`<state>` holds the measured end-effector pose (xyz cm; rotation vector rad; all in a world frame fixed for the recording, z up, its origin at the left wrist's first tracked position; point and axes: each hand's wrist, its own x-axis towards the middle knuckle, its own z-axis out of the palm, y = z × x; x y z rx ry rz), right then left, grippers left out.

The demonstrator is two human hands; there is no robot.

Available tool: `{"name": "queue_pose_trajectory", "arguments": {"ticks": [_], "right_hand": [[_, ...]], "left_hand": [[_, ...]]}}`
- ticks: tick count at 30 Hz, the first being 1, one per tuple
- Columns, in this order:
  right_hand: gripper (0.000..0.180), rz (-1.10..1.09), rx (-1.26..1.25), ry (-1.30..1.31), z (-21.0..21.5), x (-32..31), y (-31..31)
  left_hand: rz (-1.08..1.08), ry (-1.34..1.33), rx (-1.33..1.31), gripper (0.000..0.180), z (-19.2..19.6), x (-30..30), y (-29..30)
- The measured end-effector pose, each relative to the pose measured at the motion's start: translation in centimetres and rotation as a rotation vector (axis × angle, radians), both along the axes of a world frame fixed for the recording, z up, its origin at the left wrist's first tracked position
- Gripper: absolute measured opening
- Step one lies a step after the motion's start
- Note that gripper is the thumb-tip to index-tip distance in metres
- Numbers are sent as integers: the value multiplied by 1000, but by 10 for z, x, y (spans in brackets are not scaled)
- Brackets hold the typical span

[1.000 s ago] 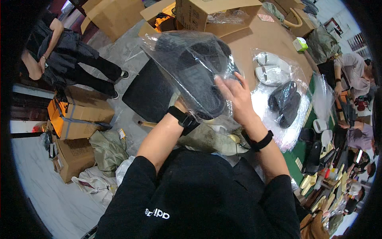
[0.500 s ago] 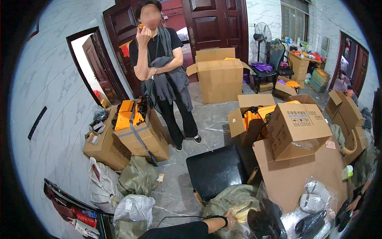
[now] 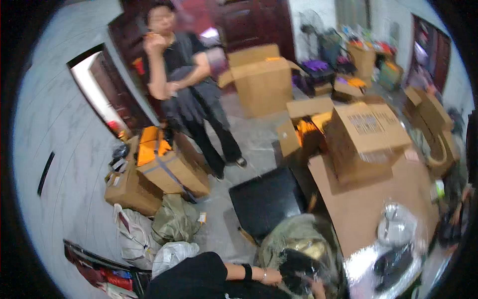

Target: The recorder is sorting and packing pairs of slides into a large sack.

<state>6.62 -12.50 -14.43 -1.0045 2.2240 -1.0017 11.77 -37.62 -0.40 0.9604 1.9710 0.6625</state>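
Note:
Over a greenish woven sack point(image 3: 271, 244) lined with clear plastic, near the lower edge, is a soft black item point(image 3: 293, 268) that looks wrapped in clear film. My left hand point(image 3: 272, 277), with a dark band and a bracelet at its wrist, grips the item's left side; its fingertips are hidden against it. From the lower right my right hand point(image 3: 316, 288) closes on the other side, blurred by motion. Something yellowish point(image 3: 304, 246) shows through the plastic in the sack, just beyond the black item.
A black-seated chair point(image 3: 268, 203) stands beyond the sack. To the right, a cardboard sheet point(image 3: 358, 212) bears a carton point(image 3: 366, 142) and a silvery bag point(image 3: 361, 266). Stuffed sacks point(image 3: 174, 219) and strapped cartons point(image 3: 174, 172) line the left. A person point(image 3: 186, 74) stands ahead, near a tall open box point(image 3: 264, 92).
The black item has come left from beside the sack to over it. My right hand has entered the view. The whole picture has shifted and blurred; the standing person keeps the same pose.

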Motion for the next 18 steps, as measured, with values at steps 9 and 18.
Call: {"name": "queue_pose_trajectory", "arguments": {"ticks": [9,18], "right_hand": [[53,-536,687,-647,-30,44,25],[29,-1305,90,-154,146,1,176]], "left_hand": [[181,56,-162,23,52,-28,-1],[305,-17,-292,37,36,-32,48]]}}
